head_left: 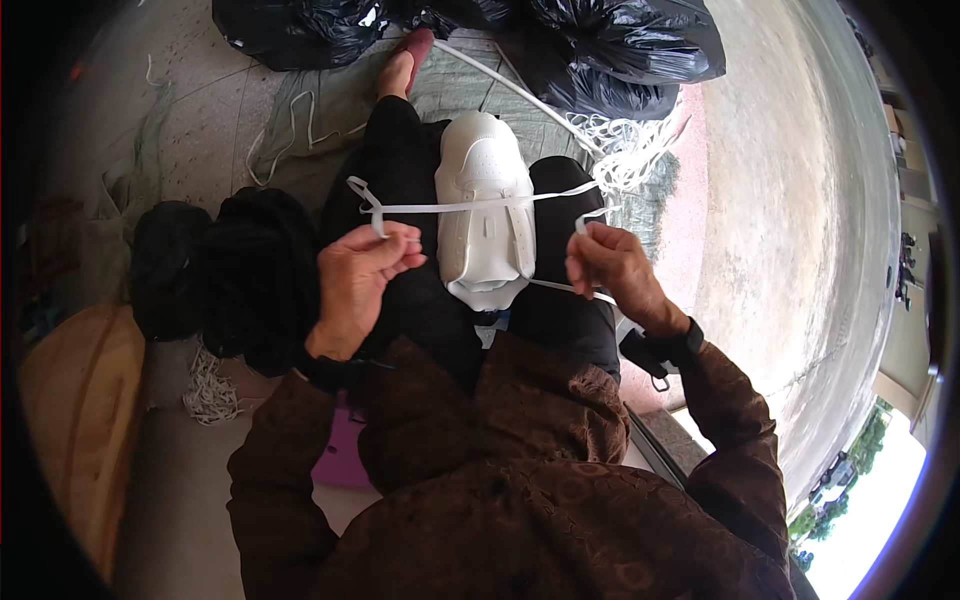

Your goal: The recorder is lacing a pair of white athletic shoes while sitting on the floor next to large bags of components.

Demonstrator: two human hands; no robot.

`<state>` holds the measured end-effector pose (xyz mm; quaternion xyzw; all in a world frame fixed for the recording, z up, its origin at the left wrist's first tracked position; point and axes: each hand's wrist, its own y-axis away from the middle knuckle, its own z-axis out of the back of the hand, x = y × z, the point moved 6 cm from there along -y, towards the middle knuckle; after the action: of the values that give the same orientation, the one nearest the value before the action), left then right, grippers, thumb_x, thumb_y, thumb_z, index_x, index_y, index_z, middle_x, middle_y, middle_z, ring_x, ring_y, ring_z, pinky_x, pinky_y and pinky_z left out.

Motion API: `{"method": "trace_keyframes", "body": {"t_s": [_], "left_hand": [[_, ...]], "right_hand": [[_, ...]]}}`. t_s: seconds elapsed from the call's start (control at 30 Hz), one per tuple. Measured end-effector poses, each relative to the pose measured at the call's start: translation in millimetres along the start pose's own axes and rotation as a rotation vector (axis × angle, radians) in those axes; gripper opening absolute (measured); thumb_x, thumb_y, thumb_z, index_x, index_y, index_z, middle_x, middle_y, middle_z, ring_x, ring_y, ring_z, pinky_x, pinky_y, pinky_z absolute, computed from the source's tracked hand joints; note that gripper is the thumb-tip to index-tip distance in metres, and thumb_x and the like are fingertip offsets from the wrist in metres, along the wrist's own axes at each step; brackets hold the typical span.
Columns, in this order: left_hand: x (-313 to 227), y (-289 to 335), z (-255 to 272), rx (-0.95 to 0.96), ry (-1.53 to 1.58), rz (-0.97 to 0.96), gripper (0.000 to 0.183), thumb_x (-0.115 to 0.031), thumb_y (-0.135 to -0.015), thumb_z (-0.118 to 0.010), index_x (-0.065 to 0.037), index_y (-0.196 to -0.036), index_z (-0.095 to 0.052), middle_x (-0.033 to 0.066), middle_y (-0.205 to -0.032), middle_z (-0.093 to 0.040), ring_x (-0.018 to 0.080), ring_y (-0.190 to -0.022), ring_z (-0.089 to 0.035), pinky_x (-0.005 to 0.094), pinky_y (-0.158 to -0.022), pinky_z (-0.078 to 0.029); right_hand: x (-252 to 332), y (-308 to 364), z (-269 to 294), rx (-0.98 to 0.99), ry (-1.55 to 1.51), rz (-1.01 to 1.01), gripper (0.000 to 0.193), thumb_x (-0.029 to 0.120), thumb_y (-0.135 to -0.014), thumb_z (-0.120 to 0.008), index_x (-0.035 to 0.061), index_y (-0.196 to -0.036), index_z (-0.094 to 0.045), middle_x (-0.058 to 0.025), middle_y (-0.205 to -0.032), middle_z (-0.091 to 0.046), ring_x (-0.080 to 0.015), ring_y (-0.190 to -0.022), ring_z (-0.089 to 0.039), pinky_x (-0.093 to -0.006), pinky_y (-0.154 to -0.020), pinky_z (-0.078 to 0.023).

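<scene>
Soft daylight fills the picture; it is brightest at the lower right, where the sky glows white and washes out; the white shoe (485,205) shines a bit, so its details are faint; the dark clothes look almost black; the edges bend round and fade into a black rim; nothing looks blurry.

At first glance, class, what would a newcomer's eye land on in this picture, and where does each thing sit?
The white shoe stands out first, resting on the person's dark-trousered lap at the centre. A white lace stretches across it, pinched by the left hand and the right hand on either side. Beyond, shiny black bags lie along the top, with a heap of loose white laces beside them.
</scene>
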<state>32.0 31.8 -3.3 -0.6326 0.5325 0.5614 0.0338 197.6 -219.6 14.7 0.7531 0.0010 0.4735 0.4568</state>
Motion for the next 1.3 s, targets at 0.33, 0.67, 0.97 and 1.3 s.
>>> {"method": "trace_keyframes", "body": {"t_s": [0.33, 0.67, 0.97, 1.3], "left_hand": [[23.4, -54.1, -54.9, -0.110, -0.251, -0.375, 0.005, 0.005, -0.081, -0.069, 0.003, -0.080, -0.066, 0.0032, -0.065, -0.063, 0.0075, -0.053, -0.055, 0.0229, -0.050, -0.045], [22.5, -61.6, -57.4, -0.109, -0.230, -0.369, 0.014, 0.008, -0.082, -0.068, -0.001, -0.076, -0.059, 0.0061, -0.069, -0.064, 0.0096, -0.056, -0.057, 0.0230, -0.053, -0.046], [23.8, -69.6, -60.7, -0.154, -0.501, -0.449, 0.024, 0.006, -0.072, -0.073, -0.006, -0.079, -0.054, 0.0001, -0.064, -0.058, 0.0087, -0.053, -0.056, 0.0220, -0.050, -0.046], [16.3, -60.2, -63.7, -0.126, -0.362, -0.410, 0.038, 0.006, -0.070, -0.075, 0.002, -0.101, -0.053, 0.0041, -0.060, -0.059, 0.0101, -0.049, -0.056, 0.0238, -0.045, -0.045]], "right_hand": [[19.8, -87.6, -28.2, -0.202, -0.198, 0.524, 0.030, 0.033, -0.098, -0.059, 0.0055, -0.088, -0.068, 0.0012, -0.086, -0.064, -0.0081, -0.077, -0.049, -0.0228, -0.077, -0.039], [-8.2, -51.6, -21.2, -0.264, -0.264, 0.451, 0.024, 0.021, -0.098, -0.061, -0.0015, -0.092, -0.069, 0.0017, -0.073, -0.058, -0.0052, -0.059, -0.045, -0.0208, -0.058, -0.039], [-12.8, -52.4, -27.1, -0.313, -0.239, 0.469, 0.013, 0.009, -0.089, -0.071, -0.0021, -0.096, -0.070, -0.0039, -0.081, -0.069, -0.0067, -0.071, -0.059, -0.0216, -0.067, -0.047], [-1.1, -70.1, -21.8, -0.570, 0.164, 0.445, 0.009, 0.006, -0.081, -0.068, -0.0013, -0.086, -0.065, -0.0085, -0.075, -0.068, -0.0138, -0.070, -0.065, -0.0290, -0.067, -0.052]]}}
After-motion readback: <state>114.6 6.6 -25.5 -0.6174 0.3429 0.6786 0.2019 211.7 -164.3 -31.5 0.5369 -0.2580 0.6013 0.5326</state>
